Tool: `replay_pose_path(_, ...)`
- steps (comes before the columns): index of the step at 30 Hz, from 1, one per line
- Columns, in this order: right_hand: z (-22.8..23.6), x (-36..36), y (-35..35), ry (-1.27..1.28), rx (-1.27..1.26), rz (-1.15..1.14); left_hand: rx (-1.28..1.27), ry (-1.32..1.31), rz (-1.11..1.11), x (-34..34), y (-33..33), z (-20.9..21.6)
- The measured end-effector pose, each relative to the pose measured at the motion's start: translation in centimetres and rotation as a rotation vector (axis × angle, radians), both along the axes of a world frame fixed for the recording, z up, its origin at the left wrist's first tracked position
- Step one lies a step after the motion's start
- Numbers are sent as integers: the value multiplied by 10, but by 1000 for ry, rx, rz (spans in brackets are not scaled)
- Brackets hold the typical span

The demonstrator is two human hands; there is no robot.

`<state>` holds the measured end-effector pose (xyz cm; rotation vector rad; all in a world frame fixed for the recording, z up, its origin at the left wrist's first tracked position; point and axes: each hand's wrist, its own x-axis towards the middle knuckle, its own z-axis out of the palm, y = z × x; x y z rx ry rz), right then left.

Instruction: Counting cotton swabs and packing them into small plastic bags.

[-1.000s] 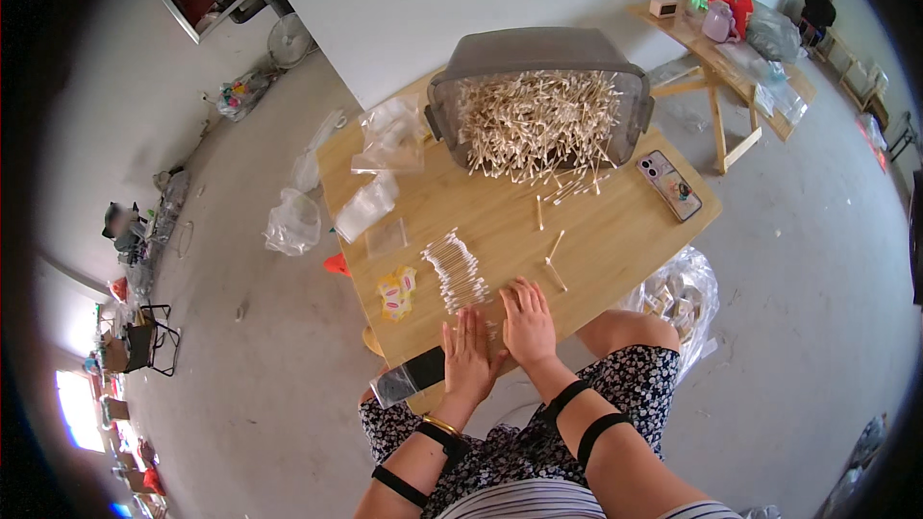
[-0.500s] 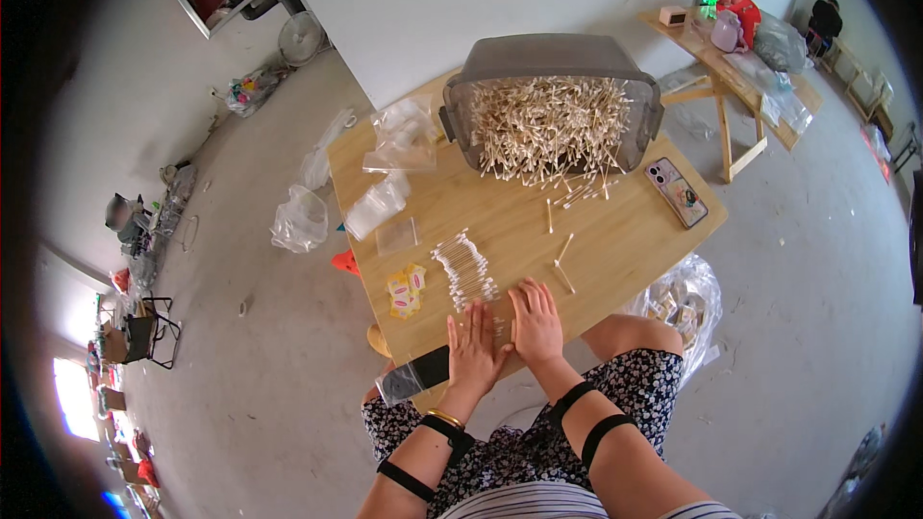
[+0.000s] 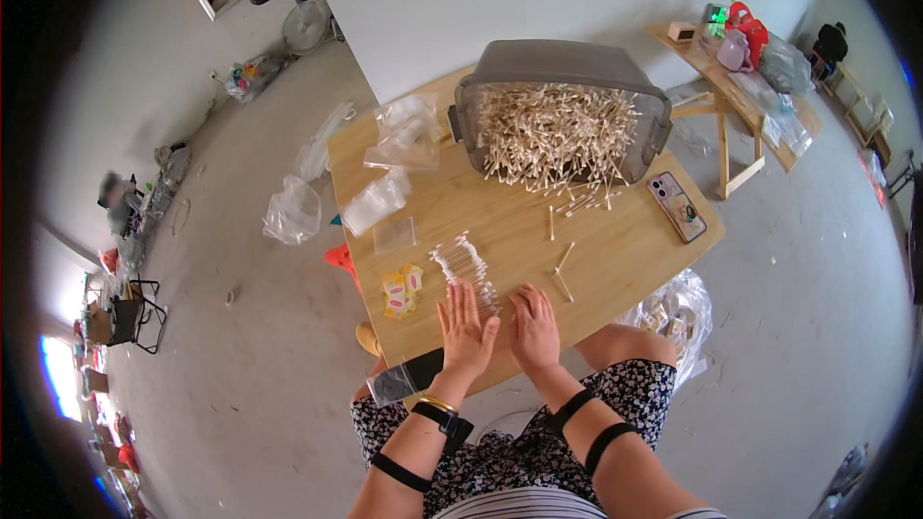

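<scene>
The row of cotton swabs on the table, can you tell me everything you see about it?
The row of cotton swabs is many thin, pale sticks with fluffy-looking white tips at both ends. They lie flat, side by side and close together, on the wooden-looking table, like a slightly crooked ladder stretching toward the person. The person's left hand lies at the near end, its fingers covering some swabs, so I can't count them all. What the sticks are made of is too small to tell.

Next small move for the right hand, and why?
Probably slide the right hand left against the near end of the row of cotton swabs: the row's edges look uneven, the left hand lies over that end, and the right hand rests on the wooden table, apart from the row.
</scene>
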<state>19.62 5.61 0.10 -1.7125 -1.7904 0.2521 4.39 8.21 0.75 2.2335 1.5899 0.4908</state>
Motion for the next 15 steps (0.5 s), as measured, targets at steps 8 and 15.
replay_pose_path(8, 21, -14, 24, 544, -15, 196, 32, -701, 234, -15, 14, -10)
replay_pose_path(15, 2, -46, 46, 538, 56, 368, -22, -985, 89, 1, 18, -11)
